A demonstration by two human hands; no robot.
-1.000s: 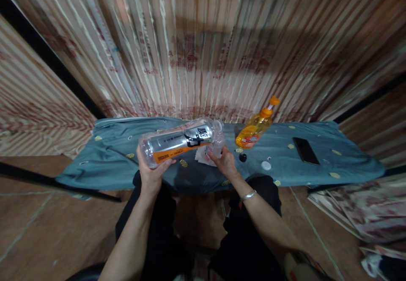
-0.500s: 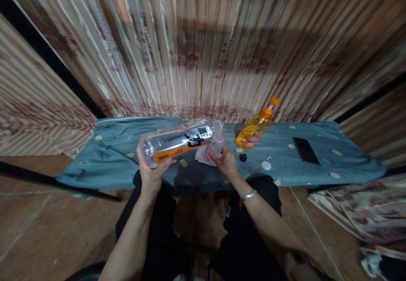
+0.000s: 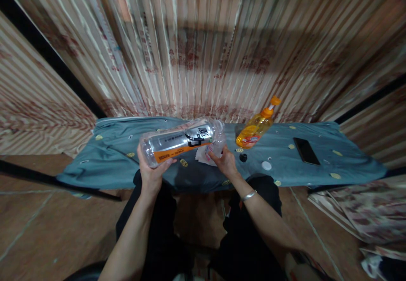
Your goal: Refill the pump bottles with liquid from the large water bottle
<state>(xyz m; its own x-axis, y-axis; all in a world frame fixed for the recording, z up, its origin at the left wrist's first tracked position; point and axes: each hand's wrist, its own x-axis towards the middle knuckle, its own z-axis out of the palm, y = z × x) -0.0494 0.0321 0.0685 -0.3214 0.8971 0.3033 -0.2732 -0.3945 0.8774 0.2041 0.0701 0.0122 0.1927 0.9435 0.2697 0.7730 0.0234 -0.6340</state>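
My left hand (image 3: 151, 172) is closed round the base end of a large clear plastic bottle (image 3: 180, 140) with a silver and orange label. The bottle is tilted nearly flat, its neck pointing right. At that neck is a small clear plastic bottle (image 3: 218, 140), with my right hand (image 3: 225, 161) wrapped round its lower part. The two mouths meet or lie very close; I cannot tell whether they touch. Under the small bottle lies a white paper (image 3: 204, 156). Right of my right hand are a black cap (image 3: 242, 157) and a white round lid (image 3: 266, 165).
A pump bottle of orange-yellow liquid (image 3: 253, 133) stands behind the caps. Farther right lies a black phone (image 3: 306, 150). All rest on a narrow table with a blue-green cloth (image 3: 111, 162). Striped curtains (image 3: 203, 52) hang behind, and black poles (image 3: 50, 56) slant at both sides.
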